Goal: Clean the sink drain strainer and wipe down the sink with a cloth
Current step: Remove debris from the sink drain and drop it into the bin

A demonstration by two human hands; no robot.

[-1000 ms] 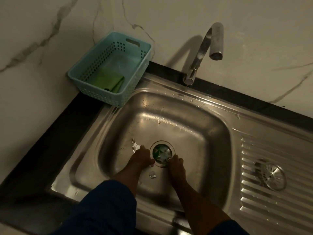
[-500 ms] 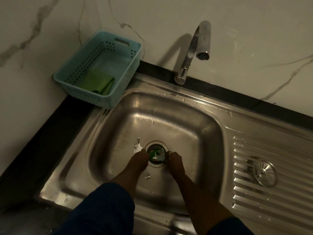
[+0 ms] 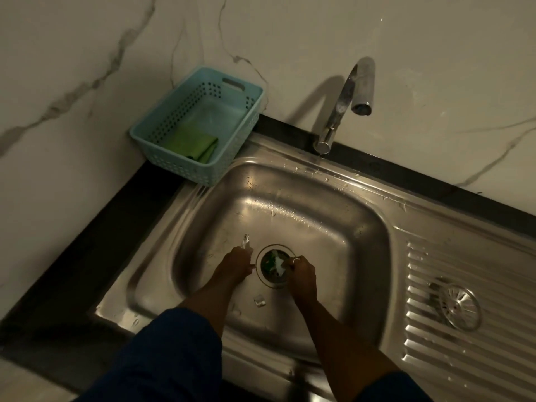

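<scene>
Strainer [image 3: 459,307] sits out, so scraps [image 3: 274,264] my right hand [image 3: 301,274] pinches could drop down the drain [image 3: 274,266]; left hand [image 3: 236,264] grip unclear.

I see the drain [image 3: 274,266] at the middle of the sink [image 3: 290,204] basin; my left hand [image 3: 236,265] lies left of it, my right hand [image 3: 301,272] right; the basket [image 3: 162,132] holding a cloth [image 3: 190,142] sits behind-left; the tap [image 3: 342,103] behind; the strainer [image 3: 456,307] lies on the drainboard [image 3: 478,358], right.
</scene>
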